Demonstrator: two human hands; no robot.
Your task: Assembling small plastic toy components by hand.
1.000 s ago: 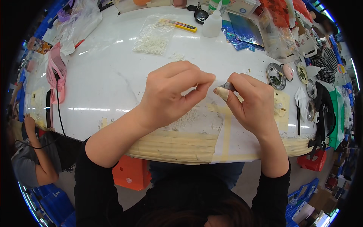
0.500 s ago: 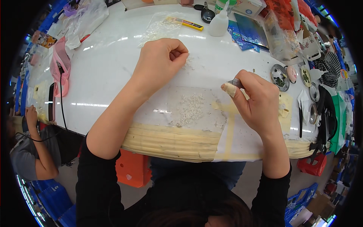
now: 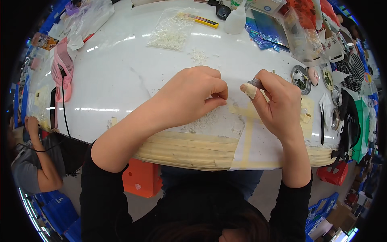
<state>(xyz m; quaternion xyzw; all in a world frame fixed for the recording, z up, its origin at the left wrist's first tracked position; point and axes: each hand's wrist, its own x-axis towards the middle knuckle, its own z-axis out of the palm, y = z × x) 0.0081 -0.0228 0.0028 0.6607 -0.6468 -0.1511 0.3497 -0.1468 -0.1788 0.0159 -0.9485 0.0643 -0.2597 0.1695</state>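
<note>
My left hand [image 3: 193, 94] is over the near middle of the white table, thumb and fingertips pinched together; anything between them is too small to make out. Beneath it lies a scatter of tiny white pieces [image 3: 207, 121], partly covered by the hand. Just to its right, my right hand [image 3: 280, 107] is closed on a small grey metal piece [image 3: 256, 83], whose kind I cannot tell. Beige tape wraps the right thumb. Beyond the left hand is a small heap of white pieces [image 3: 198, 56], and behind it a clear bag [image 3: 167, 38] of similar pieces.
A yellow cutter [image 3: 206, 21] and white squeeze bottle [image 3: 235, 21] stand at the back. Right of my right hand are a round metal tin [image 3: 300, 80] and black tweezers [image 3: 322, 125]. A pink mesh item [image 3: 62, 68] with a cable lies left. Another person [image 3: 36, 157] sits far left.
My left hand has come nearer and to the right, from beside the far heap to above the near scatter. The far heap now shows fully. My right hand has barely shifted.
</note>
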